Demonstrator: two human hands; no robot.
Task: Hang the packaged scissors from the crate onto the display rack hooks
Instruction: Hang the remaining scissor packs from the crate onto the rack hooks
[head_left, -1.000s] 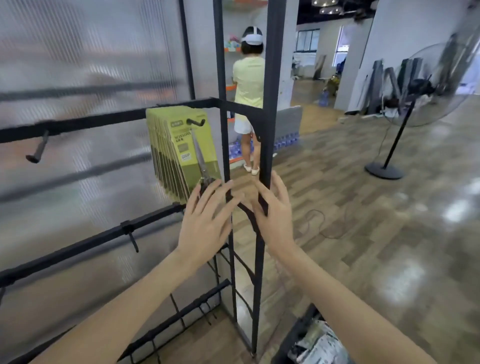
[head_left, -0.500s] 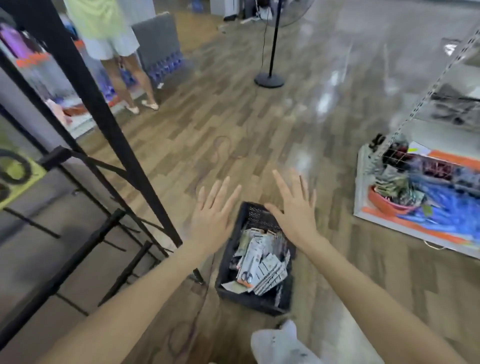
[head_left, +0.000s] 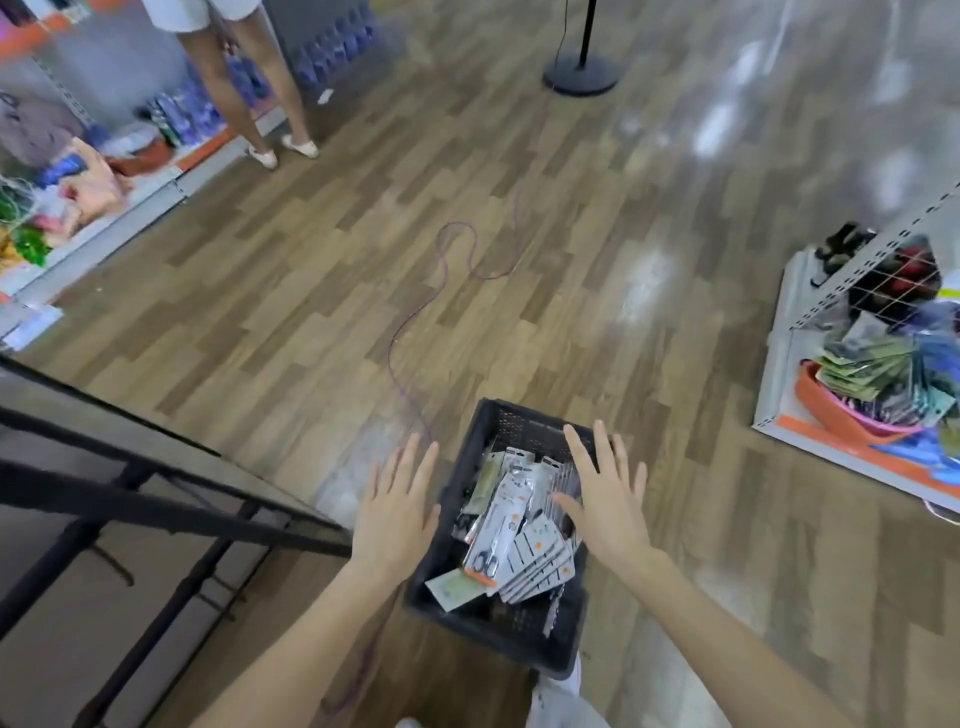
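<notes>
A black plastic crate (head_left: 511, 631) stands on the wood floor below me, holding several packaged scissors (head_left: 511, 540) in white and grey cards. My left hand (head_left: 396, 506) hovers flat with spread fingers just left of the crate's rim, holding nothing. My right hand (head_left: 605, 493) is spread open over the crate's right side, above the packages, and also empty. The black display rack (head_left: 156, 512) fills the lower left; its hooks with hung scissors are out of view.
A thin cable (head_left: 447, 291) snakes over the floor beyond the crate. A person's legs (head_left: 260, 88) stand by a goods shelf at the upper left. A fan base (head_left: 582, 75) is at the top. A white shelf unit (head_left: 852, 364) with an orange basin sits on the right.
My view swung from the rack's hanging yellow scissor packs down to the crate. Both hands left the rack and now reach, open, toward the crate.
</notes>
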